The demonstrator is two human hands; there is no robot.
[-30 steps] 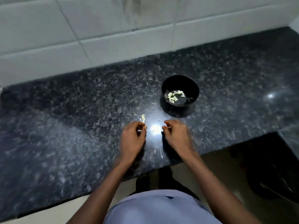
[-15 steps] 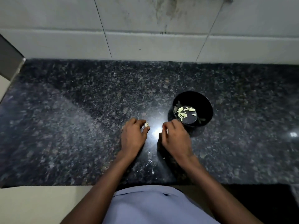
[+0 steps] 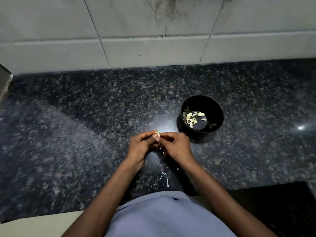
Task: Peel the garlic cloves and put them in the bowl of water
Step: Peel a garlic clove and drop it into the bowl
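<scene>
Left hand (image 3: 139, 147) and right hand (image 3: 176, 147) are pinching 1 garlic clove (image 3: 157, 133); slippery skin is risking a drop short of the bowl (image 3: 217, 106).

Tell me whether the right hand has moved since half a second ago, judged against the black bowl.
Yes. The right hand has shifted left, away from the black bowl, to meet the left hand at the garlic clove.

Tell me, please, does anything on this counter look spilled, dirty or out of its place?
Small white peel scraps lie loose on the dark counter below the hands, not gathered anywhere. The wall tiles show dark streaks. Otherwise the black bowl stands upright, with peeled cloves inside.
</scene>
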